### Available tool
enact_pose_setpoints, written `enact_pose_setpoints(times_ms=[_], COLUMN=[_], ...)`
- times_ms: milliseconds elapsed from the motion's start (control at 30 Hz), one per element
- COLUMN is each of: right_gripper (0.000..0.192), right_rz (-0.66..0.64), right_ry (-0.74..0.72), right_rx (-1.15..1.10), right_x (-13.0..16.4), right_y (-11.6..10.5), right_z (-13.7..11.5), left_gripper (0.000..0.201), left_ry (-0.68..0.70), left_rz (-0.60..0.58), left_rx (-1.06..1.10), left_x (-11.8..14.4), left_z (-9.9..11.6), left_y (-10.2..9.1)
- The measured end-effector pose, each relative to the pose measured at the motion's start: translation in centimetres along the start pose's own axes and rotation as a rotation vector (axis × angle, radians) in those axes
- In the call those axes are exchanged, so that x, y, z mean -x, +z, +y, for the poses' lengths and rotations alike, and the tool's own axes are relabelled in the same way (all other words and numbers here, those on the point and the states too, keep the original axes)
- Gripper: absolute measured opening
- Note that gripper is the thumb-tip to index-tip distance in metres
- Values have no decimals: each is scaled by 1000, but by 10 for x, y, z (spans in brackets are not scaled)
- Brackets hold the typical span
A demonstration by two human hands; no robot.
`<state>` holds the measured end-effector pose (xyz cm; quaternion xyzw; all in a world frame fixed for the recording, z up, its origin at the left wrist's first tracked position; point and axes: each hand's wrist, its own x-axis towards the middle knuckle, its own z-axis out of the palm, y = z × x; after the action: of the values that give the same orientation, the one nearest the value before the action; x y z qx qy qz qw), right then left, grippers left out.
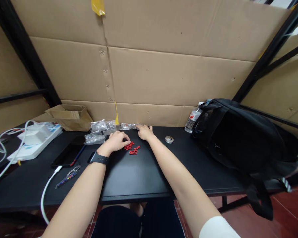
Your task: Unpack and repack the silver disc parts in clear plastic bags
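Observation:
My left hand [116,141] is over the table's middle, fingers bent and the thumb apart from them. Beside its thumb lies a small pile of red cord [129,145], and a second looped red cord [134,151] rests just to the right. Farther back, my right hand [145,133] reaches toward the cardboard wall with fingers spread. Its fingertips meet the right end of a flat clear plastic packet [126,126]; whether they grip it cannot be made out. More clear plastic bags [95,137] are heaped behind and left of my left hand, which partly covers them.
A roll of tape [169,139] lies right of my right hand. Farther right stand a water bottle [191,120] and a black backpack [240,142]. At left are a phone [69,152], a keychain [68,177], a power strip [37,142] with cables, and a cardboard box [75,120].

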<state>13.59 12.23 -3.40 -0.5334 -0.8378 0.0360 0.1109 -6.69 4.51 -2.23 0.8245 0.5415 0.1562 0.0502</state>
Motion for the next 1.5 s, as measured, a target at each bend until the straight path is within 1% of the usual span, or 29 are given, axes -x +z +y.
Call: enact_pose_setpoints(times_ms=[100, 200, 267, 300, 400, 467, 567, 633, 733, 867, 967, 1067, 1200, 1300, 1367, 1500], right_gripper=[51, 44, 40, 42, 59, 66, 58, 51, 45, 42, 42, 37, 36, 38, 42, 57], right_rz=[22, 39, -17, -56, -76, -65, -103, -90, -45, -7, 19, 59, 89, 142, 178, 172], right_ry=[-38, -60, -43, -15, 109, 145, 141, 146, 155, 131, 117, 73, -14, -86, -124, -177], right_rx=[-36, -49, -35, -30, -42, -92, -176, -194, -200, -211, -217, -278, -400, -496, -617, -891], right_x=[5, 22, 40, 51, 84, 102, 114, 115, 113, 113, 115, 114, 112, 109, 106, 100], right_y=[-7, -25, -39, -46, -62, -65, -66, -65, -65, -65, -67, -69, -70, -66, -60, -46], right_z=[6, 24, 45, 57, 98, 120, 136, 137, 135, 136, 135, 130, 115, 98, 85, 60], left_gripper=[23, 19, 18, 19, 22, 21, 15, 13, 15, 18, 15, 16, 19, 21, 23, 21], left_ry=[78, 134, 149, 157, 189, 202, 195, 180, 175, 165, 149, 149, 166, 136, 121, 96], left_rz=[68, 62, 45, 39, 23, 12, 8, 12, 18, 6, -6, 0, 4, 52, 104, 237], left_rx=[69, 121, 105, 90, 65, 61, 48, 38, 31, 44, 66, 59, 21, 46, 125, 321], left_x=[0, -1, -2, -2, -5, -7, -9, -9, -8, -6, -6, -7, -7, -5, -4, -2], left_z=[7, 15, 20, 23, 31, 34, 38, 39, 39, 37, 34, 32, 33, 41, 49, 62], left_y=[3, 7, 9, 11, 16, 20, 24, 25, 25, 22, 22, 24, 24, 18, 13, 8])
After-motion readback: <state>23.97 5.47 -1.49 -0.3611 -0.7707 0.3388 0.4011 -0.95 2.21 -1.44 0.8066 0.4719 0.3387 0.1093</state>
